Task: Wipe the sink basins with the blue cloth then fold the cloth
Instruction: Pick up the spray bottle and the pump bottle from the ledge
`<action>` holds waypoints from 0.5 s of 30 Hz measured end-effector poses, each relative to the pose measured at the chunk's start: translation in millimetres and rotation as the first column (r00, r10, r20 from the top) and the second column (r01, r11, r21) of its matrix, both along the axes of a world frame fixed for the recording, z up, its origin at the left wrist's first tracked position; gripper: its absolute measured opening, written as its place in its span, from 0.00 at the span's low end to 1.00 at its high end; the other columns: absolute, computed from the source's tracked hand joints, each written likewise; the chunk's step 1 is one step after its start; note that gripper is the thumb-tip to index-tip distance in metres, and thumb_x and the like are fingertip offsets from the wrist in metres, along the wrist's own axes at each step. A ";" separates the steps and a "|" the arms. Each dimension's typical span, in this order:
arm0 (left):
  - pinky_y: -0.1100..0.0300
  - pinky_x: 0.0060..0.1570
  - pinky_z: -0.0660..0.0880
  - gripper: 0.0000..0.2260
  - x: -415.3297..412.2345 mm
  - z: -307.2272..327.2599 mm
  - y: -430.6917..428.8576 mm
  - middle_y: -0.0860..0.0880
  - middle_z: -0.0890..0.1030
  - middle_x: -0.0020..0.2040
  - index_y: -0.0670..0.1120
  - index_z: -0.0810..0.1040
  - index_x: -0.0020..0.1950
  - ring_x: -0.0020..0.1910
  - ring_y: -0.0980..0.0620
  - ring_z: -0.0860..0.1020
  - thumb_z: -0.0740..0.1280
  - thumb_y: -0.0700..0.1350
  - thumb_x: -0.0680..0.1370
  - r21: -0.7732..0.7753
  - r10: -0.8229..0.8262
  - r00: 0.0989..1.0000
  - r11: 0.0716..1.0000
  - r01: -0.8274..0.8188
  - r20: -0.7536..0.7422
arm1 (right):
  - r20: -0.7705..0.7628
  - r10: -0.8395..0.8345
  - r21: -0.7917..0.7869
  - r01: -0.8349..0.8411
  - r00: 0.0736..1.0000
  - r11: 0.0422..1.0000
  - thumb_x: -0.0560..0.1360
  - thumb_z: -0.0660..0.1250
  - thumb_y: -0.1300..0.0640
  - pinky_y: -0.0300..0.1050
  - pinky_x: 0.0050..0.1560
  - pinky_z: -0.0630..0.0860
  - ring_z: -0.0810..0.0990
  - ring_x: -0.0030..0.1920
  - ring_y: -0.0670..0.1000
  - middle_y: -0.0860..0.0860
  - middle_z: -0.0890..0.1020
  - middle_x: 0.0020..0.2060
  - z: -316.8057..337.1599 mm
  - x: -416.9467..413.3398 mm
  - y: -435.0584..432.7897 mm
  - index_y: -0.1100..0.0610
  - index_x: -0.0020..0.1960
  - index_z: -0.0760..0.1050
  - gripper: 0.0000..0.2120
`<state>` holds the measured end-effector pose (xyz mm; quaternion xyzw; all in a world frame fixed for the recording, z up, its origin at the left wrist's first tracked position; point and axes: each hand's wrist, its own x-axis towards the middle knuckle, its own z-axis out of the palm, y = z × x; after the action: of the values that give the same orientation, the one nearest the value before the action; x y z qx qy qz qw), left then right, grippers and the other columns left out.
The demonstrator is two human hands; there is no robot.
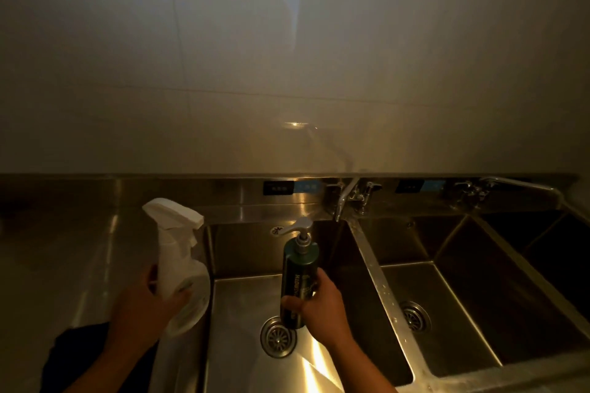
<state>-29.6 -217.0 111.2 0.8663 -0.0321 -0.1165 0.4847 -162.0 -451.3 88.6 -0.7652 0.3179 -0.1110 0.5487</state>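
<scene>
Dark cloth [79, 357] lies nearest, on the counter left of the left basin [242, 290] — colour unclear, presumably the blue one; soft, limp, best gathered mid-fold. Left hand [140, 313] clamps a white spray bottle [178, 258]; right hand [319, 309] clamps a dark pump bottle [298, 277].

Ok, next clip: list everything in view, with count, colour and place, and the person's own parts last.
White plastic spray bottle: one, white, held over the counter left of the basins.
Dark green pump bottle: one, dark green with grey pump, held above the left basin.
Stainless steel sink basins: two clearly seen, silver, each with a round drain; left, right.
Chrome taps: two, silver, on the backsplash.
Dark cloth: one, colour unclear in dim light, on the counter lower left.
Left hand: grip closed on the spray bottle.
Right hand: grip closed on the pump bottle.
</scene>
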 end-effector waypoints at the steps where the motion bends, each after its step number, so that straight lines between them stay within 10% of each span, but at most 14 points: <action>1: 0.50 0.45 0.76 0.30 3.4 -0.6 8.1 0.42 0.80 0.55 0.45 0.70 0.67 0.46 0.46 0.78 0.76 0.45 0.68 0.006 -0.003 1.000 1.000 0.003 0.003 | -0.002 0.007 0.000 -0.007 1.000 1.000 0.64 0.78 0.61 0.39 0.51 0.75 0.78 0.51 0.45 0.42 0.79 0.50 -0.1 3.0 6.2 0.48 0.60 0.73 0.28; 15: 0.60 0.39 0.73 0.26 28.0 -10.3 68.9 0.55 0.77 0.46 0.51 0.73 0.62 0.42 0.54 0.77 0.78 0.48 0.66 0.002 0.136 0.976 0.990 -0.138 0.173 | 0.013 0.080 -0.050 -0.080 0.997 0.996 0.64 0.78 0.62 0.51 0.54 0.77 0.80 0.55 0.54 0.52 0.81 0.54 -9.1 41.8 20.8 0.56 0.63 0.73 0.29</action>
<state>-1.6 -148.1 100.9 0.8767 -0.0132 -0.0076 0.4809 -120.2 -430.6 79.5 -0.7898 0.2800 -0.1027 0.5360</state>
